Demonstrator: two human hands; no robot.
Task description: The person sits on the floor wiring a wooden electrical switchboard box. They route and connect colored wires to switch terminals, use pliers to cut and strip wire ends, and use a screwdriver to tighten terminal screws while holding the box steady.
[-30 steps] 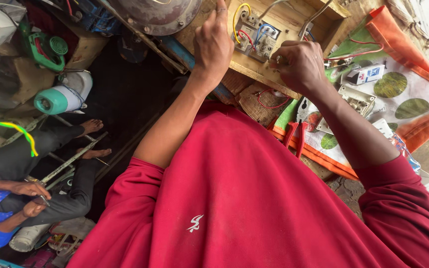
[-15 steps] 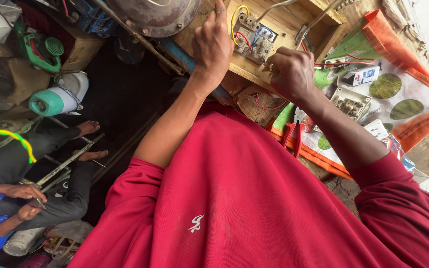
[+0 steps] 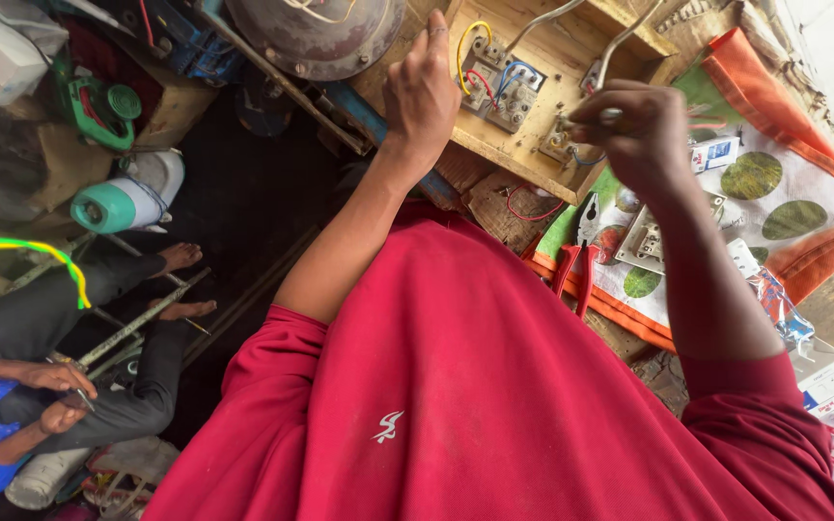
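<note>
A wooden board carries grey electrical fittings with yellow, blue and red wires. My left hand grips the board's left edge, fingers curled and the index finger pointing up. My right hand hovers over the board's right side, near a small fitting. Its fingers are pinched on a thin metal tool. My red sleeves and shirt fill the lower half of the view.
Red-handled pliers lie on a green-spotted cloth with an orange border, beside small boxes and a white switch plate. A round metal casing sits above. Another person sits at the left, barefoot, working on a metal bar.
My right hand has shifted a little to the right and lifted from the fitting, now pinching the thin tool. My left hand has stayed on the board's edge.
</note>
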